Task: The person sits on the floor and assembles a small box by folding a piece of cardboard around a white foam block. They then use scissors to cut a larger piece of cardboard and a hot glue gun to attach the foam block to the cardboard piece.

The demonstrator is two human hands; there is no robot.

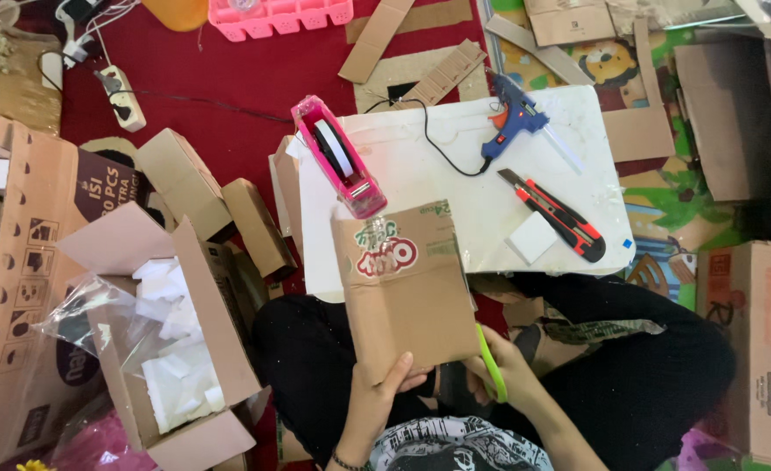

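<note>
cardboard sheet (407, 288) pinched at its lower edge by left hand (376, 392); right hand (507, 371) grips green scissors (490, 362).

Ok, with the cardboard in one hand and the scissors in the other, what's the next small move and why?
Probably ease the scissors forward along the cardboard edge. The left hand grips the sheet's bottom edge and holds it up over the lap, and the right hand has the green-handled scissors at its lower right corner. Whether the blades are already in the card is hidden.

A brown cardboard sheet (407, 292), printed at its far end, stands tilted over the lap; green-handled scissors (491, 362) at its near right edge
</note>
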